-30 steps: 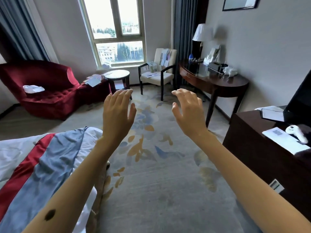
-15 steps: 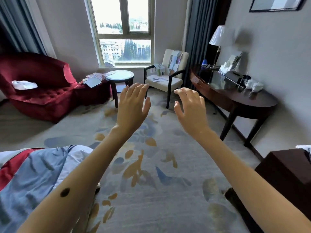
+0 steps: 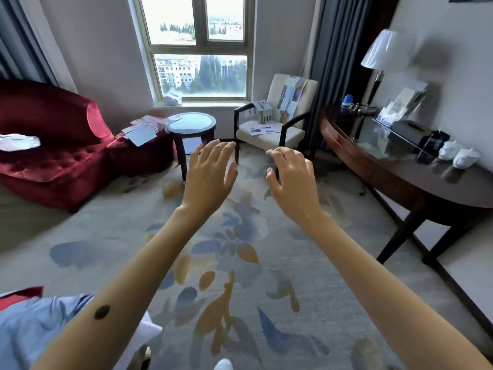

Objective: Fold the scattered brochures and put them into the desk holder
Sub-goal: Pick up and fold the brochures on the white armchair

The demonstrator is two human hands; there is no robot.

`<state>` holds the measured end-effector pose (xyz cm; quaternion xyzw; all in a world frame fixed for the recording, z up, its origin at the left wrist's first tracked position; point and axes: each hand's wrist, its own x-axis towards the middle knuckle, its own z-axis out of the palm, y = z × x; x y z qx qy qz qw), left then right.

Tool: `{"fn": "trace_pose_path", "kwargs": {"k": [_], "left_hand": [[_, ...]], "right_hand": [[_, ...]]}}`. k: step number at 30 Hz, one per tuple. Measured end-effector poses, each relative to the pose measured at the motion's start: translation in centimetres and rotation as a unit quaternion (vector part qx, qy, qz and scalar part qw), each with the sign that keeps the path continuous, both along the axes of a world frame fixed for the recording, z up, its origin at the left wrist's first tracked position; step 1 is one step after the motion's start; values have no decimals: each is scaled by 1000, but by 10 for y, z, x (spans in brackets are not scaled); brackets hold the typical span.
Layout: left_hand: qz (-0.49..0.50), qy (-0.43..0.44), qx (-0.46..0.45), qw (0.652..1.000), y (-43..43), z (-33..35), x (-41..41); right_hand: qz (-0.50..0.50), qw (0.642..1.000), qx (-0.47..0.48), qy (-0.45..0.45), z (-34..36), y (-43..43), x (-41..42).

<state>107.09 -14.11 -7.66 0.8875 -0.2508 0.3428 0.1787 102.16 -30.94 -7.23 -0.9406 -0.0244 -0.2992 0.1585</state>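
Observation:
My left hand (image 3: 210, 173) and my right hand (image 3: 292, 177) are stretched out in front of me over the carpet, fingers relaxed, both holding nothing. Scattered brochures (image 3: 144, 128) lie on the red footstool at the left. More brochures (image 3: 264, 129) lie on the seat of the cream armchair, one stands folded on its armrest (image 3: 262, 110), and another leans on its back (image 3: 290, 97). A clear desk holder (image 3: 402, 106) with brochures in it stands on the dark curved desk at the right, well beyond my right hand.
A round glass-topped side table (image 3: 190, 124) stands between footstool and armchair. The red sofa (image 3: 48, 145) fills the left. On the desk (image 3: 405, 166) are a lamp (image 3: 384, 53), a black tissue box (image 3: 408, 129) and white cups (image 3: 458, 154). The bed corner (image 3: 32, 324) is at lower left.
The view has moved forward into the room: armchair, side table and desk are nearer and larger, and the bed has slid down to the lower left. Both hands stay raised and empty.

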Motion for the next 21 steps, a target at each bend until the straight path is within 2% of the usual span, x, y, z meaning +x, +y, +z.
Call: {"fn": "trace_pose_path", "kwargs": {"k": [6, 9, 16, 21], "left_hand": [[-27, -7, 16, 999, -1, 5, 151], [-36, 16, 8, 999, -14, 5, 220], [-63, 45, 2, 997, -60, -13, 378], [-71, 26, 17, 997, -110, -15, 511]], "right_hand": [[-12, 1000, 26, -2, 2, 1, 149], [-33, 999, 30, 0, 0, -10, 214], [-54, 998, 18, 4, -15, -54, 373], [-51, 999, 8, 8, -22, -91, 503]]}}
